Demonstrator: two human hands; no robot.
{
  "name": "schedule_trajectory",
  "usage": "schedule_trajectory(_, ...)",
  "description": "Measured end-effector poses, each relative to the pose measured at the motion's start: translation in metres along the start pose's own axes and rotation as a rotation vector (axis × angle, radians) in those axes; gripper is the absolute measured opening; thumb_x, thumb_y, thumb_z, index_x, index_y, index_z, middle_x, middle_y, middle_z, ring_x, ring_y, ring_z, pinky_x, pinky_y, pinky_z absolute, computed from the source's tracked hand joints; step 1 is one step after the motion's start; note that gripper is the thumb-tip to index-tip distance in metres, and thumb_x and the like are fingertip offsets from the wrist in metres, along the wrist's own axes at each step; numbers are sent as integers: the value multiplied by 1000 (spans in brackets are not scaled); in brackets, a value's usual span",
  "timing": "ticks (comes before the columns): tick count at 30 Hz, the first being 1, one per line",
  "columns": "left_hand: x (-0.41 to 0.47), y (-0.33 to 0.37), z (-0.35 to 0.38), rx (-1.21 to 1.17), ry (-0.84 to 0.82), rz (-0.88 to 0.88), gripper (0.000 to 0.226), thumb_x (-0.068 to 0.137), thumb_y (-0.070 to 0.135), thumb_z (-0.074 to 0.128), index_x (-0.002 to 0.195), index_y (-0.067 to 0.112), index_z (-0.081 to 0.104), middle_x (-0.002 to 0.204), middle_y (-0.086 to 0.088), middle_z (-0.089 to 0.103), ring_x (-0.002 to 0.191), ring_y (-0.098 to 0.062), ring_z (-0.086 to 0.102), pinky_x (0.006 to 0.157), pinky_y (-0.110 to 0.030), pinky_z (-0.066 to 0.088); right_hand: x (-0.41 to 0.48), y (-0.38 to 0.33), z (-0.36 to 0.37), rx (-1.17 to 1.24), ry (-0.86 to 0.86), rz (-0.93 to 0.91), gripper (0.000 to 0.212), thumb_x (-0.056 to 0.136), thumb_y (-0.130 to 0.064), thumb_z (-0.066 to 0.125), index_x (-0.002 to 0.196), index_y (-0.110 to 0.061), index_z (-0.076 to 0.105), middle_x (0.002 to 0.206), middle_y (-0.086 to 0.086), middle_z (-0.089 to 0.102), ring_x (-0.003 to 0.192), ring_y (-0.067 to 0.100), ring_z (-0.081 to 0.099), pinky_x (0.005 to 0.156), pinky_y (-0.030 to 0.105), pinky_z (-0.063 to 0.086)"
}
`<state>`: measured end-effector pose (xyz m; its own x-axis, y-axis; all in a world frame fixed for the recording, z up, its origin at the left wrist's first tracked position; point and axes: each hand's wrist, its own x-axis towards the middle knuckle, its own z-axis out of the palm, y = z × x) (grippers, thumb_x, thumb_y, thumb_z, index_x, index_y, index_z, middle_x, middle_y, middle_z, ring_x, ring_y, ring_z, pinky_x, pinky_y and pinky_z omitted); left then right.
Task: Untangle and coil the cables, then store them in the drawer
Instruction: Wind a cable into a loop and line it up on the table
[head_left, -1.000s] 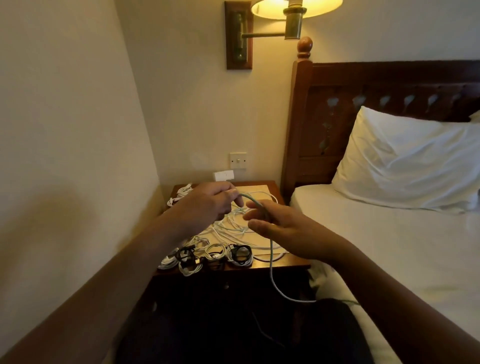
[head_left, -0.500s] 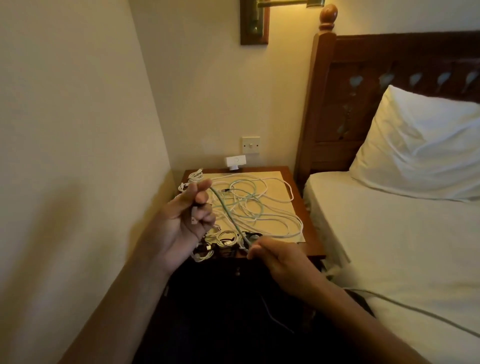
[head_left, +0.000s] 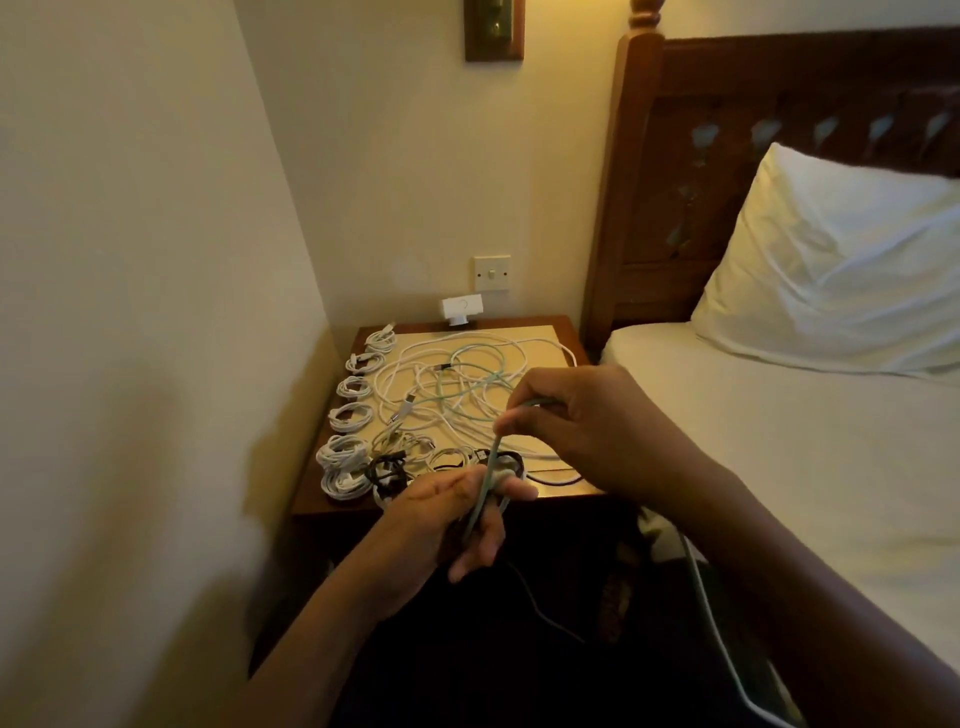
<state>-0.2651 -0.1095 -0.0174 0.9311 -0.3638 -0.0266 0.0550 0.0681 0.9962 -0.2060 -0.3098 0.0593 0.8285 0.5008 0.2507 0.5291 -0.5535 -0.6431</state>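
Note:
A pale green cable (head_left: 487, 470) runs taut between my two hands above the front edge of the wooden nightstand (head_left: 415, 506). My left hand (head_left: 447, 519) holds its lower part, with the cable passing between thumb and fingers. My right hand (head_left: 582, 421) pinches it higher up, and its long tail (head_left: 717, 634) trails down beside the bed. A loose tangle of white and green cables (head_left: 457, 384) covers the nightstand top. Several coiled white cables (head_left: 353, 410) line the left edge, and coiled black ones (head_left: 387, 470) lie at the front. No drawer shows.
A wall (head_left: 156, 312) stands close on the left. The bed (head_left: 779, 441) with a white pillow (head_left: 841, 275) and wooden headboard (head_left: 727, 156) is on the right. A white adapter (head_left: 461, 309) sits at the nightstand's back, under a wall switch (head_left: 491, 273).
My left hand dropped toward the nightstand's front edge and closed on the green cable. My right hand rose above it, drawing the cable up. The view tilted further down.

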Motion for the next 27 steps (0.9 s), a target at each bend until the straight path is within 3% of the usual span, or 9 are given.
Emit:
schedule_trajectory(4,-14,1,-3,-275,39,31,46,100,37,47,107,0,74,53,-1,37,43,-8,26,47,-26,16,-4,29,21,154,33,89,16,98,-41,63,97,-33,76,91,-15,74,90,0,65,78,26,54)
schedule_trajectory(6,-17,11,-8,-405,95,93,43,103,34,47,108,1,74,53,2,36,44,-8,28,50,-29,17,-16,39,40,180,24,114,20,102,-40,58,98,-32,75,95,-14,73,94,1,65,84,29,54)
schedule_trajectory(9,-11,28,-15,-465,205,170,45,106,31,41,117,1,72,58,0,42,47,-10,30,53,-29,24,-40,38,74,168,-34,126,20,105,-39,53,99,-36,71,91,-9,72,86,8,65,80,38,55)
schedule_trajectory(12,2,33,-10,-342,302,227,43,105,31,42,130,1,61,70,-6,57,53,-14,45,56,-26,41,-55,13,96,73,-119,64,23,107,-44,47,104,-32,66,79,-3,66,71,13,62,68,37,52)
schedule_trajectory(14,9,27,-5,-146,382,225,38,104,30,45,132,9,60,80,-11,65,64,-20,57,66,-27,53,-56,-12,92,-24,-225,40,28,107,-48,42,102,-29,62,78,-6,63,70,10,59,65,31,47)
schedule_trajectory(16,13,21,-4,14,422,196,31,107,29,45,130,17,62,83,-11,68,68,-22,61,69,-24,55,-54,-37,75,-100,-288,25,31,107,-50,40,97,-28,60,81,-9,62,73,6,57,67,29,44)
schedule_trajectory(20,4,4,-5,181,318,82,33,110,32,42,108,16,71,72,-12,63,56,-18,55,58,-25,47,-34,-57,23,-136,-215,-1,24,102,-48,52,103,-31,69,84,-13,67,76,3,61,68,20,47)
schedule_trajectory(23,-10,-6,1,2,200,51,50,108,40,35,106,9,74,61,-9,50,47,-15,36,48,-28,24,-7,-39,1,-56,-53,30,19,94,-46,66,103,-32,76,90,-14,73,82,3,64,71,25,54)
schedule_trajectory(27,-28,4,2,-145,112,82,56,101,46,43,112,-1,72,57,-5,39,52,-21,20,54,-38,13,3,7,18,52,91,92,16,95,-45,67,100,-34,77,99,-14,75,91,-1,65,78,27,57)
